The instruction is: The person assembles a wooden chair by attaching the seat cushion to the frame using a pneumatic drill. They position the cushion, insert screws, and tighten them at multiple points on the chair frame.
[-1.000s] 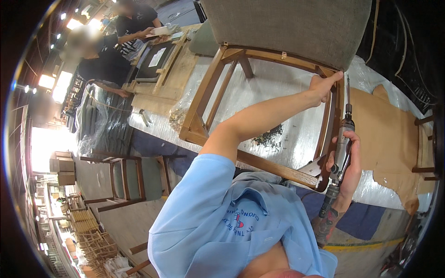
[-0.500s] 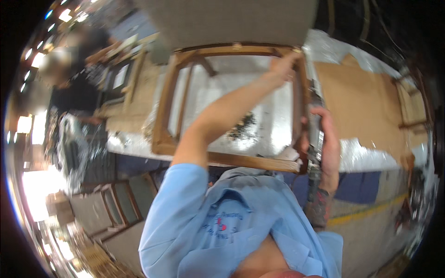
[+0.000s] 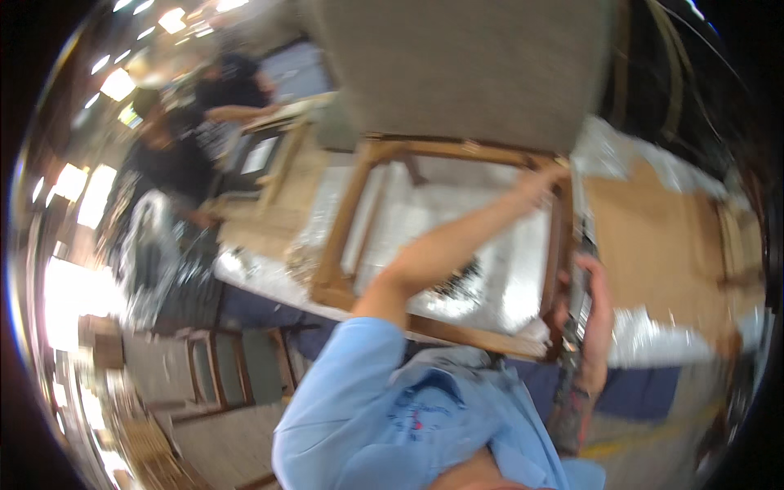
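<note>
The chair frame (image 3: 331, 261) lies open on the film-covered desk (image 3: 641, 343), right in front of the person, its grey upholstered back (image 3: 457, 73) at the far side. That layout seems to leave the corners within reach of both arms.

The left hand (image 3: 539, 188) stretches across the opening to the far right corner of the frame, perhaps to steady something there; blur hides whether its fingers are together or apart, so I cannot tell what, if anything, they pinch. The right hand has a surer grip (image 3: 598, 314) — fingers and thumb wrapped around a slim power tool (image 3: 578, 306), held lengthwise beside the right rail. Held this way, the tool points toward the corner where the other hand is (its tip is too smeared to make out).

A scatter of small dark pieces (image 3: 459, 282) shows through the opening — probably within easy reach for picking up. Brown cardboard (image 3: 653, 245) is spread to the right, likely as a protective layer over the desk.
</note>
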`<action>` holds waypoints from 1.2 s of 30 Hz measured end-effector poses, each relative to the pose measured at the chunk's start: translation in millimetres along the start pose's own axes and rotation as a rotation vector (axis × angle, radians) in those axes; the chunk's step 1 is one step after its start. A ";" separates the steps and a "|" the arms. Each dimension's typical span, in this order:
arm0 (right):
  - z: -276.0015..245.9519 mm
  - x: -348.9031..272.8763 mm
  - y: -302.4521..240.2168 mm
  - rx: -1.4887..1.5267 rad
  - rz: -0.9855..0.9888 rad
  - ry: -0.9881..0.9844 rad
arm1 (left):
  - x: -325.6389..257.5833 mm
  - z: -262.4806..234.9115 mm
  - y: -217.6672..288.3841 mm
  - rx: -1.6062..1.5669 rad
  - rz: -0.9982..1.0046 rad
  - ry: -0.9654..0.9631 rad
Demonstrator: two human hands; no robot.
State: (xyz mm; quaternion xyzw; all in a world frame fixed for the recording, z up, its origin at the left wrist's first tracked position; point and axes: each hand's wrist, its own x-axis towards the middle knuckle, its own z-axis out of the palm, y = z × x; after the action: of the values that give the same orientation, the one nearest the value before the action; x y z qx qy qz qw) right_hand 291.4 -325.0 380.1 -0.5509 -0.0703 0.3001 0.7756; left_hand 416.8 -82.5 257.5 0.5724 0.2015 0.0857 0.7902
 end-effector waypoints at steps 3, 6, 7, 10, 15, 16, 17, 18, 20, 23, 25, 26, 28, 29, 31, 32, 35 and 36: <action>-1.9 -3.8 -0.9 0.033 -0.077 -0.013 | -4.9 20.9 14.9 -0.185 -0.084 0.052; 6.4 -4.1 -5.6 -0.014 -0.074 -0.023 | -20.8 17.3 33.6 -0.233 -0.183 0.108; 8.2 -5.2 -5.8 -0.032 -0.072 -0.016 | -19.0 14.1 31.2 -0.235 -0.183 0.103; 4.1 -1.8 -5.5 -0.077 -0.070 -0.032 | -17.0 13.6 28.2 -0.252 -0.159 0.063; 3.5 6.4 -2.7 -0.070 -0.024 0.062 | -4.3 13.0 17.6 -0.038 -0.145 0.099; 6.4 9.1 -3.5 -0.043 -0.001 0.122 | 0.3 13.6 13.1 0.033 -0.151 0.099; 2.9 11.7 0.0 -0.080 -0.034 0.047 | 1.3 4.8 7.8 0.020 -0.128 0.037; 1.8 13.7 0.3 -0.114 -0.042 0.053 | -16.7 9.3 23.1 0.039 -0.136 0.014; 6.3 15.0 -0.6 -0.191 -0.052 0.031 | 4.6 -6.9 4.3 -0.048 -0.038 0.036; 19.8 8.9 -14.8 -0.081 0.001 0.032 | -24.8 13.3 37.8 -0.104 -0.113 0.047; 25.7 7.7 -18.9 -0.090 0.025 0.050 | -27.4 15.3 41.2 -0.114 -0.146 0.087; 26.1 9.4 -18.8 -0.086 0.027 0.047 | -27.8 16.4 41.8 -0.119 -0.160 0.112; 27.5 13.0 -18.2 -0.079 0.029 0.036 | -29.8 18.0 42.8 -0.132 -0.137 0.097; 29.1 14.2 -18.3 -0.078 0.033 0.036 | -30.5 17.6 43.0 -0.138 -0.124 0.091; 32.7 16.7 -18.7 -0.075 0.037 0.031 | -27.5 15.8 37.3 -0.168 -0.125 0.125; 34.2 18.4 -18.8 -0.083 0.037 0.020 | -26.0 14.5 34.3 -0.182 -0.124 0.143; 35.4 25.3 -18.0 -0.083 0.029 -0.004 | -22.9 16.6 30.1 -0.138 -0.121 0.190; 34.5 29.3 -16.6 -0.071 0.024 -0.015 | -22.2 16.2 30.0 -0.127 -0.117 0.192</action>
State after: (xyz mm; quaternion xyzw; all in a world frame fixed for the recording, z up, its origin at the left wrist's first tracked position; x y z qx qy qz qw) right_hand 306.4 -284.5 401.7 -0.5764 -0.0800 0.3110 0.7514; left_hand 406.4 -94.9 294.8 0.4978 0.3034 0.1064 0.8055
